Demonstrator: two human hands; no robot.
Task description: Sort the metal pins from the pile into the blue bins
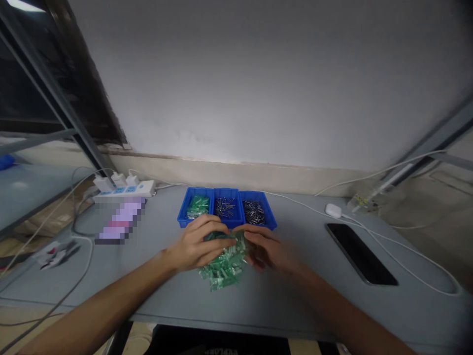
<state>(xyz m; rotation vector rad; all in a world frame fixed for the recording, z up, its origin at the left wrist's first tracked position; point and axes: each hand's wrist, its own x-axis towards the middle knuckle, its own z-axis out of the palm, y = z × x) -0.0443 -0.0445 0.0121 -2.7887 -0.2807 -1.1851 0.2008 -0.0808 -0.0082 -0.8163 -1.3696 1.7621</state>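
Note:
A loose heap of small green plastic packets (222,268) lies on the table in front of the blue bins. My left hand (201,244) is closed over the upper left of the heap, its fingers curled around some packets. At the heap's right side my right hand (264,246) has its fingers bent against the green plastic; this hand is slightly blurred. Just beyond the hands stand three blue bins side by side. Green packets fill the left bin (181,217), loose metal pins or screws lie in the middle bin (241,219), and the right bin (271,217) holds many darker ones.
A white power strip (148,188) with plugs stands at the back left, near a pixelated purple object (123,219). A crumpled wrapper (53,254) lies at far left. On the right are a black phone (360,254), a white charger (333,211) and trailing cables.

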